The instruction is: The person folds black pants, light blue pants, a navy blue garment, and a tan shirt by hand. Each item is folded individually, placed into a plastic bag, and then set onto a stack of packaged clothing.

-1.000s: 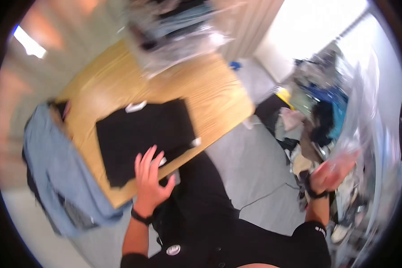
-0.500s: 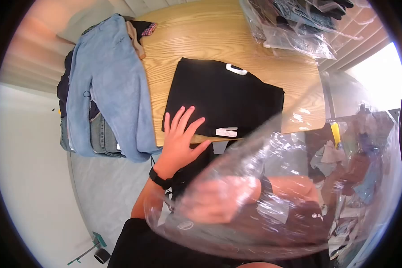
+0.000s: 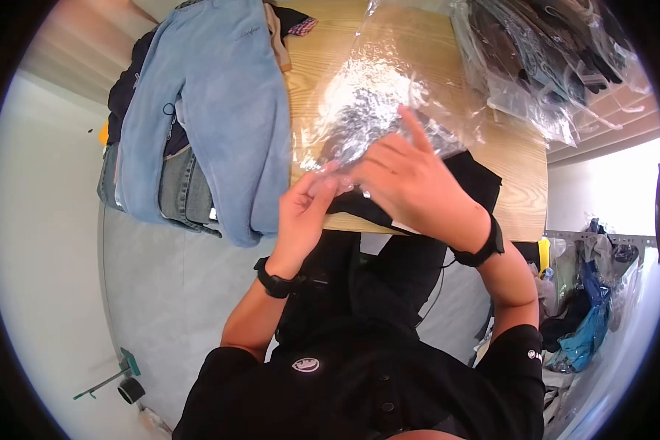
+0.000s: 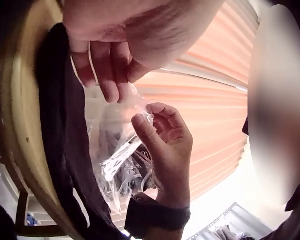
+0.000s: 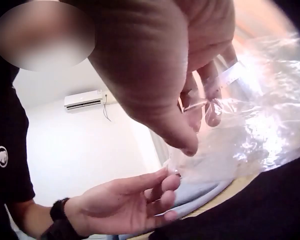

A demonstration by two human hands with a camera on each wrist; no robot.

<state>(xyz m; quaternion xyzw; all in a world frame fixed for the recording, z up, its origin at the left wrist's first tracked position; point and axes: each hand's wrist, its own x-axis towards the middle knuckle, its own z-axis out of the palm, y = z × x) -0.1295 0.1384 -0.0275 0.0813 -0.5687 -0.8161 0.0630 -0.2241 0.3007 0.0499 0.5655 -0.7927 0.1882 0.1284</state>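
A clear plastic bag (image 3: 374,92) spreads over the wooden table and over part of a folded black garment (image 3: 477,176). The left hand (image 3: 303,213) pinches the bag's near edge between thumb and fingertips. Close beside it, the right hand (image 3: 414,180) holds the same edge, its index finger pointing outward over the bag. In the left wrist view, the bag (image 4: 122,155) hangs between the left hand (image 4: 135,30) and the right hand (image 4: 167,145). The right wrist view has the bag (image 5: 270,125) stretching away from both hands' fingertips.
Light blue trousers (image 3: 220,95) lie on other clothes at the table's left side. Several bagged garments (image 3: 535,59) rest at the table's back right. Clothes (image 3: 587,315) are piled at the right beyond the wooden table (image 3: 524,209). A green-handled object (image 3: 128,363) stands at lower left.
The right hand has brought the bag from the right onto the table, over the black garment. The left hand has left the garment and taken hold of the bag's edge.
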